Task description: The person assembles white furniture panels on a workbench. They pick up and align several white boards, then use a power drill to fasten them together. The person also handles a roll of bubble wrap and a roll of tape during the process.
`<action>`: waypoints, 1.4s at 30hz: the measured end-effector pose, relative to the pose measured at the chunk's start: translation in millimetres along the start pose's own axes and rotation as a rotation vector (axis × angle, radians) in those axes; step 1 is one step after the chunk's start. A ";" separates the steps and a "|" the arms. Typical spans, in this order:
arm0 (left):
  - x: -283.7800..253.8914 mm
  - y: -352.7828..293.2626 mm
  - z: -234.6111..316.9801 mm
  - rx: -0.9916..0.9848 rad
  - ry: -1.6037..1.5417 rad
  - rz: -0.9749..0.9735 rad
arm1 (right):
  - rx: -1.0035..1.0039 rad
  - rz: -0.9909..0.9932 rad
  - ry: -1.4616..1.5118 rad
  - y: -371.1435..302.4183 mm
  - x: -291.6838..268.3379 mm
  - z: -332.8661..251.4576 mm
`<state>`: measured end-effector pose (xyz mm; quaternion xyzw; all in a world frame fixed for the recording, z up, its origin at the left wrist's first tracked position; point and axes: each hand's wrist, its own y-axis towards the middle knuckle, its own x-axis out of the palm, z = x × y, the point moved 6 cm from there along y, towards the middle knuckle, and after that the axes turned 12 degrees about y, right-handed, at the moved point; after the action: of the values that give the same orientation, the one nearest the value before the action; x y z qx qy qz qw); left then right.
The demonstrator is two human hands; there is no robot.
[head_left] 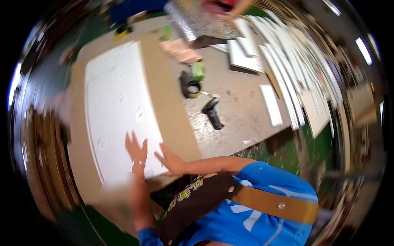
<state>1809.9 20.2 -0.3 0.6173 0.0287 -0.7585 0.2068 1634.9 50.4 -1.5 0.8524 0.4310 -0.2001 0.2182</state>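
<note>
A long white panel [119, 94] lies on a sheet of brown cardboard [164, 94] on the worktable. My left hand [136, 149] rests flat on the panel near its close end, fingers spread. At the panel's near right corner is my right hand [171, 160], its fingers stretched over the edge and the thumb apart. Neither hand grips anything. Small dark marks or bits dot the white surface; blur hides what they are.
Right of the cardboard are a black pistol-shaped tool [212, 114], a tape roll [193, 87], a green box [198, 71] and a pink cloth [180, 51]. White strips [283, 74] line the right side. Another person's arm [241, 9] reaches over silvery wrap [184, 22]. Boards [47, 160] stand at left.
</note>
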 end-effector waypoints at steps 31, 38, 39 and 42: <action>53.1 -75.4 334.3 -0.307 -0.422 0.034 | 1.229 1.028 -0.903 -596.7 -592.8 276.0; 143.2 -114.3 638.6 0.179 -0.965 -1.064 | 1.022 0.824 -0.669 -566.7 -549.3 243.1; 165.1 -138.5 667.3 0.124 -1.005 -1.304 | 1.004 0.824 -0.654 -561.1 -537.2 236.9; 199.6 -181.6 729.0 -0.135 -0.911 -1.333 | 0.931 0.869 -0.607 -554.9 -503.2 223.9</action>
<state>1042.0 -87.4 -55.8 0.0869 0.3494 -0.8958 -0.2606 868.5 -101.4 -30.6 0.8586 -0.1587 -0.4874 0.0016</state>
